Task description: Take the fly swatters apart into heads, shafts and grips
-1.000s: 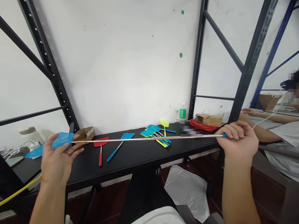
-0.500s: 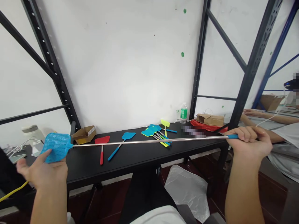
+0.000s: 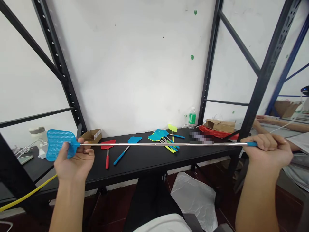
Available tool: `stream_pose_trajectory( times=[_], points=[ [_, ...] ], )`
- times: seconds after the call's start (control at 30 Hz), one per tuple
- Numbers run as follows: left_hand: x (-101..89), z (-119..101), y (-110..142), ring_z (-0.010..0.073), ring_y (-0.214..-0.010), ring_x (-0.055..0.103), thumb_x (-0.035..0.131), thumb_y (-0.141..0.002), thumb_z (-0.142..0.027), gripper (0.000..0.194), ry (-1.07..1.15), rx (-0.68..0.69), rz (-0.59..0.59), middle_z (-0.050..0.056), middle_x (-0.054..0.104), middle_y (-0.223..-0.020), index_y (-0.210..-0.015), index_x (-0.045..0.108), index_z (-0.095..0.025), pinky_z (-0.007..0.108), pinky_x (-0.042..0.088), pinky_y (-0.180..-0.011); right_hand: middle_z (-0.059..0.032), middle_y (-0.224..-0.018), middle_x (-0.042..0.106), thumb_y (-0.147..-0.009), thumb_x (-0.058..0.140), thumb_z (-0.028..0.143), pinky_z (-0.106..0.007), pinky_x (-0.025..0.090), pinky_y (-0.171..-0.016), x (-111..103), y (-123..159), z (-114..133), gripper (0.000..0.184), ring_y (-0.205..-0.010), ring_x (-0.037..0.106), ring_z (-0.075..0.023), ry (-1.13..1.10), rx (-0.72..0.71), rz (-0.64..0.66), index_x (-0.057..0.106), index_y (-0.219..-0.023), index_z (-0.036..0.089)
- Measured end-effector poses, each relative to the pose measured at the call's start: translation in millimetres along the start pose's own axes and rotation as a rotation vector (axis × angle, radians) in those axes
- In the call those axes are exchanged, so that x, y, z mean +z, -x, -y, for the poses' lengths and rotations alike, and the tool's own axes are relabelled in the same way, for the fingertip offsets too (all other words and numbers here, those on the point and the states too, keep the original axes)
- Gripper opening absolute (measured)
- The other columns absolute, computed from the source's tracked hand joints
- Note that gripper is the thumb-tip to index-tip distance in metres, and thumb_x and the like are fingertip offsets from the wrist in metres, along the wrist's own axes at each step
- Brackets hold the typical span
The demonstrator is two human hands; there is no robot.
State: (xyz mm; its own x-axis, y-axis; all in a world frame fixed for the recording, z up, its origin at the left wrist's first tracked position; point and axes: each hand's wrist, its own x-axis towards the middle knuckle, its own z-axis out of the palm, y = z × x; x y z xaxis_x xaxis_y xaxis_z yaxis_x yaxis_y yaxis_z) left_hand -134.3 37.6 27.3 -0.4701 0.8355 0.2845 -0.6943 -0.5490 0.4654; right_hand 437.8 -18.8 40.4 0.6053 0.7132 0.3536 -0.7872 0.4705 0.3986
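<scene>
Two hands, left [image 3: 73, 159] and right [image 3: 267, 151], close around one long blue-mesh fly swatter [image 3: 58, 145].

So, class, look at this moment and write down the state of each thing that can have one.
Telescopic fly swatter: extended, held level.
Left hand: holding the shaft beside the mesh head.
Right hand: closed round the blue grip.
Red swatter: lying flat, collapsed.
Water bottle: upright, capped.

Nothing legible. Green label on plastic water bottle [image 3: 191, 119], far right: pale characters, too small to read. Cardboard box [image 3: 92, 136], far left: markings, if any, unreadable. Pixelated patch [image 3: 201, 137], far right, hides whatever lies beneath.
</scene>
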Motion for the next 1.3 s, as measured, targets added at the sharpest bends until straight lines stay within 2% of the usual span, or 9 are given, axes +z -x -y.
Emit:
stream_pose_trajectory(
  times=[0.17, 0.23, 0.37, 0.47, 0.57, 0.73, 0.87, 1.07, 1.3],
  points=[
    [11.5, 16.2, 8.8, 0.0159, -0.066, 0.065, 0.045, -0.102, -0.037, 0.027, -0.011, -0.076, 0.068, 0.004, 0.068, -0.081, -0.088, 0.058, -0.018, 0.026, 0.053, -0.051, 0.0098, -0.041, 0.014, -0.07, 0.047, 0.014, -0.024, 0.013, -0.03, -3.9, 0.6, 8.6, 0.02, -0.029, 0.013, -0.0098, -0.066, 0.11, 0.025, 0.032, -0.064, 0.025],
    [14.2, 18.4, 11.1, 0.0143, -0.059, 0.061, 0.046, -0.102, -0.039, 0.029, -0.041, -0.092, 0.116, 0.004, 0.067, -0.081, -0.084, 0.057, -0.018, 0.027, 0.052, -0.05, 0.0093, -0.039, 0.016, -0.073, 0.048, 0.016, -0.026, 0.014, -0.029, -8.2, -10.2, 21.3, 0.021, -0.028, 0.014, -0.0102, -0.083, 0.115, 0.049, 0.032, -0.063, 0.026],
    [22.8, 22.4, 19.0, 0.0098, -0.048, 0.05, 0.05, -0.099, -0.042, 0.033, -0.027, -0.072, 0.199, 0.0, 0.06, -0.071, -0.075, 0.049, -0.019, 0.025, 0.049, -0.049, 0.0113, -0.027, 0.011, -0.072, 0.06, 0.027, -0.021, 0.003, -0.024, -18.5, -47.0, 49.7, 0.038, -0.017, 0.007, -0.0053, -0.128, 0.041, 0.089, 0.028, -0.051, 0.026],
    [32.0, 26.0, 27.6, 0.0082, -0.042, 0.041, 0.039, -0.104, -0.045, 0.042, 0.02, -0.063, 0.228, -0.003, 0.052, -0.064, -0.071, 0.042, -0.02, 0.024, 0.046, -0.047, 0.0111, -0.023, 0.009, -0.073, 0.064, 0.029, -0.023, 0.002, -0.025, -21.3, -57.0, 55.0, 0.049, -0.015, 0.003, -0.0038, -0.076, 0.12, 0.163, 0.024, -0.046, 0.026],
    [37.5, 24.1, 33.8, 0.0074, -0.04, 0.035, 0.027, -0.108, -0.043, 0.045, 0.07, -0.05, 0.234, -0.004, 0.048, -0.061, -0.071, 0.04, -0.02, 0.023, 0.044, -0.046, 0.0105, -0.03, 0.015, -0.079, 0.059, 0.028, -0.025, 0.008, -0.026, -17.8, -36.0, 38.2, 0.04, -0.02, 0.01, -0.0068, -0.103, 0.149, 0.14, 0.028, -0.053, 0.027],
    [32.7, 7.8, 32.1, 0.0075, -0.038, 0.03, 0.019, -0.109, -0.045, 0.051, 0.052, 0.013, 0.226, -0.005, 0.042, -0.054, -0.069, 0.037, -0.02, 0.022, 0.041, -0.043, 0.0087, -0.043, 0.017, -0.077, 0.049, 0.01, -0.028, 0.017, -0.032, -15.3, 4.8, -5.8, 0.028, -0.032, 0.015, -0.011, -0.131, 0.168, 0.127, 0.031, -0.064, 0.026],
    [33.5, 6.3, 32.3, 0.0084, -0.038, 0.027, 0.023, -0.108, -0.051, 0.053, 0.045, 0.082, 0.239, -0.005, 0.039, -0.05, -0.067, 0.036, -0.02, 0.022, 0.038, -0.042, 0.0098, -0.043, 0.016, -0.075, 0.048, 0.009, -0.026, 0.016, -0.033, -21.7, 8.7, -30.2, 0.026, -0.032, 0.014, -0.0096, -0.075, 0.165, 0.057, 0.031, -0.065, 0.025],
    [45.0, 25.0, 45.9, 0.0098, -0.04, 0.026, 0.019, -0.108, -0.05, 0.055, 0.023, 0.045, 0.267, -0.004, 0.04, -0.052, -0.067, 0.04, -0.02, 0.023, 0.038, -0.043, 0.0116, -0.046, 0.01, -0.073, 0.049, 0.013, -0.023, 0.018, -0.032, -28.5, 18.1, -59.5, 0.028, -0.033, 0.013, -0.0084, 0.073, 0.163, 0.043, 0.025, -0.064, 0.024],
    [49.5, 26.3, 54.3, 0.0109, -0.05, 0.043, 0.053, -0.098, -0.054, 0.039, -0.056, 0.11, 0.324, 0.001, 0.065, -0.085, -0.077, 0.054, -0.022, 0.025, 0.041, -0.045, 0.0116, -0.049, 0.01, -0.071, 0.052, 0.01, -0.022, 0.022, -0.033, -38.9, 28.8, -80.7, 0.034, -0.035, 0.016, -0.0077, 0.209, 0.216, 0.06, 0.021, -0.064, 0.024]
  ],
)
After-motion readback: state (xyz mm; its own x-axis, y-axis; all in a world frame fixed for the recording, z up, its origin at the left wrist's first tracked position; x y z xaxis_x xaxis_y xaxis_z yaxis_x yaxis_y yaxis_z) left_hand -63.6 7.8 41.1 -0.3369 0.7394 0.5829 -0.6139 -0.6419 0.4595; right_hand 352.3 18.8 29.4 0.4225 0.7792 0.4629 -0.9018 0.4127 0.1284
